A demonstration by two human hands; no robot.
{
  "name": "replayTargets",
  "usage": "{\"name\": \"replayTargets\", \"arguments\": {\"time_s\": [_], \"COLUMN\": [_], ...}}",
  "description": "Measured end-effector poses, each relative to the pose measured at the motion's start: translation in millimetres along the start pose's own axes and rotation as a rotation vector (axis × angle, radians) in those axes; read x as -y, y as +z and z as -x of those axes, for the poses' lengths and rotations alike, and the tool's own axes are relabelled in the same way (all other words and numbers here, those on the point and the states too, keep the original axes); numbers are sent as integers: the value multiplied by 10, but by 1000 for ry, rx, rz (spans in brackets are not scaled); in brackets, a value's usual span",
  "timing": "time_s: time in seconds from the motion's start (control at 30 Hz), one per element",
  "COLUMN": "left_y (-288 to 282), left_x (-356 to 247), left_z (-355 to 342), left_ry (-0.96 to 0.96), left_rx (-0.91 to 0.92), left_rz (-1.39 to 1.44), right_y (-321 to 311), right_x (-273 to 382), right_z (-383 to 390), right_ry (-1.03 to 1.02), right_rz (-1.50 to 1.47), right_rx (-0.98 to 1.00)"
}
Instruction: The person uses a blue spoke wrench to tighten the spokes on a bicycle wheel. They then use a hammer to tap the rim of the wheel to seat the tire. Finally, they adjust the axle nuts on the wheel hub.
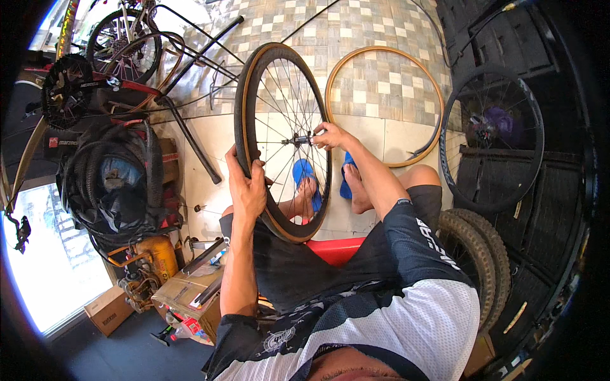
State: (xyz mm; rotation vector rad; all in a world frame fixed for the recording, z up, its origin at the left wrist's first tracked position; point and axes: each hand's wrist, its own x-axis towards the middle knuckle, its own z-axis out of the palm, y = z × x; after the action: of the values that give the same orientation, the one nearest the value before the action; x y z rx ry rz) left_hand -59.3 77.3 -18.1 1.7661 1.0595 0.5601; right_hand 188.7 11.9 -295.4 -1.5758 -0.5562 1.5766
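Note:
A bicycle wheel with a black tyre and tan sidewall stands upright before me, between my legs. My left hand is wrapped round the tyre and rim on its near left side. At the wheel's centre is the dark hub, from which thin spokes run out. My right hand has its fingers closed at the right end of the hub's axle. Whether a small part sits between those fingertips is hidden.
A tan-sided tyre lies on the tiled floor ahead. Another wheel and knobbly tyres lean at the right. Bundled black tyres, a bike frame's crankset and a cardboard box stand left. A red seat is under me.

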Motion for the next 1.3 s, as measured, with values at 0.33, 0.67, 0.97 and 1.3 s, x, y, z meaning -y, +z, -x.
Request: {"name": "replayTargets", "arguments": {"time_s": [0.33, 0.67, 0.97, 1.3], "left_y": [-12, -31, 35, 89], "left_x": [4, -14, -86, -220], "left_z": [-25, -36, -91, -113], "left_ry": [-18, -62, -46, -67], "left_rx": [-7, -6, -30, 28], "left_rz": [7, 24, -3, 5], "right_y": [-23, 99, 45, 94], "right_x": [24, 86, 275, -46], "right_z": [-197, 39, 182, 154], "right_ry": [95, -562, 272, -705], "right_rz": [-49, 850, -227, 262], "right_rx": [92, -140, 9, -324]}}
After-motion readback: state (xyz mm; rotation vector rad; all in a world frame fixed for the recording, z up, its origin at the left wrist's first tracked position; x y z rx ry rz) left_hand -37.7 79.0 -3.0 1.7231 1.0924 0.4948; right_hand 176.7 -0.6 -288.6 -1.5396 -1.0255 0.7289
